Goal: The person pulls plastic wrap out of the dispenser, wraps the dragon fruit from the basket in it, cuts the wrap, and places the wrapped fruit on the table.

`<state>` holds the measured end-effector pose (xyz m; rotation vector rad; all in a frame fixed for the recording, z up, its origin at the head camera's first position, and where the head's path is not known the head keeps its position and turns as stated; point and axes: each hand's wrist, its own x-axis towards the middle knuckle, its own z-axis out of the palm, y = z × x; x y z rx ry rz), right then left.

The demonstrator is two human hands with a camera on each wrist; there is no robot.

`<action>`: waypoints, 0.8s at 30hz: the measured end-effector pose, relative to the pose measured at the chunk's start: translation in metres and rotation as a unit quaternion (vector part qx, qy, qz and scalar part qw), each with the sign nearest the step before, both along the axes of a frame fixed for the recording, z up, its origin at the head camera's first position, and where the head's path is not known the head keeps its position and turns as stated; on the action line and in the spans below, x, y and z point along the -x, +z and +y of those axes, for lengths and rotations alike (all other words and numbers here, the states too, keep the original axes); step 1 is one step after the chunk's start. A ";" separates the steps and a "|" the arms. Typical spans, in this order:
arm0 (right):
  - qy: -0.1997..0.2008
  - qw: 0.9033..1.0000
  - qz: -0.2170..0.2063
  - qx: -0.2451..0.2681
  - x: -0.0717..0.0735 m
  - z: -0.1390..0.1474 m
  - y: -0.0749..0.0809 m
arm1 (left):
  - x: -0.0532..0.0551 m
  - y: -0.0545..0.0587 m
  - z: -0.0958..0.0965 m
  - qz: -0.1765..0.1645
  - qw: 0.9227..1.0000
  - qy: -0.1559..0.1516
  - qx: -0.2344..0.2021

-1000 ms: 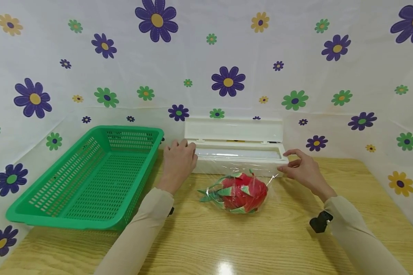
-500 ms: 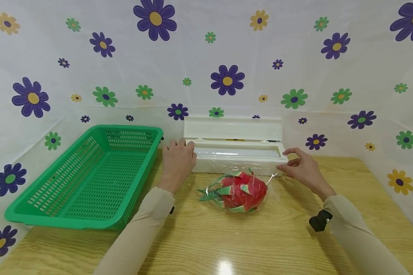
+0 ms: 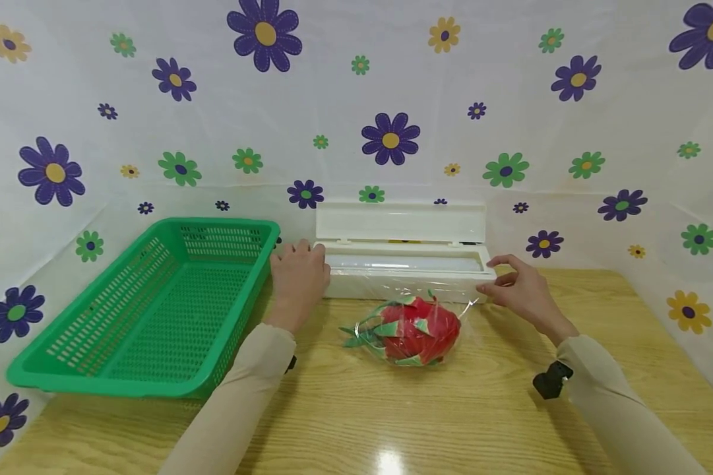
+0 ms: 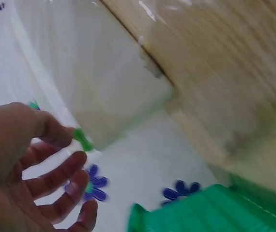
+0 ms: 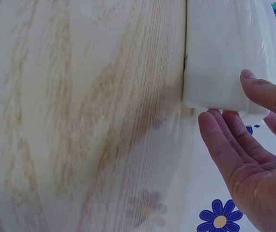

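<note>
A white cling film dispenser (image 3: 347, 287) stands at the back of the table, lid (image 3: 400, 224) raised and film roll (image 3: 392, 262) inside. My left hand (image 3: 298, 280) is at the dispenser's left end. In the left wrist view, its thumb and forefinger pinch a small green slider (image 4: 83, 139) on the dispenser's edge; the other fingers are loosely curled. My right hand (image 3: 524, 293) holds the right end, as the right wrist view shows with the hand (image 5: 261, 174) against the dispenser's end (image 5: 215, 94). A dragon fruit (image 3: 421, 330) lies in front under clear film.
A green perforated basket (image 3: 240, 356) stands on the left of the wooden table (image 3: 439, 422), close to my left forearm. A white flowered cloth (image 3: 309, 86) hangs behind the dispenser and along the sides.
My left hand has shifted slightly left, out to the dispenser's left end. The right hand, the dragon fruit and the basket have stayed in place.
</note>
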<state>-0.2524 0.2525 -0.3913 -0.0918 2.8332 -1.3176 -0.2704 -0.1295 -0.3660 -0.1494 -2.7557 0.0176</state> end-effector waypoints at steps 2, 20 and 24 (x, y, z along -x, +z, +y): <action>-0.001 1.000 0.001 -0.002 0.000 0.001 0.001 | 0.000 0.000 0.001 -0.012 1.000 -0.010 -0.008; 0.001 1.000 -0.003 0.018 0.000 -0.003 0.001 | -0.016 -0.013 -0.016 -0.006 0.984 -0.150 -0.096; 0.000 1.000 0.001 0.019 0.000 -0.004 0.000 | -0.018 -0.014 -0.017 -0.013 0.980 -0.171 -0.099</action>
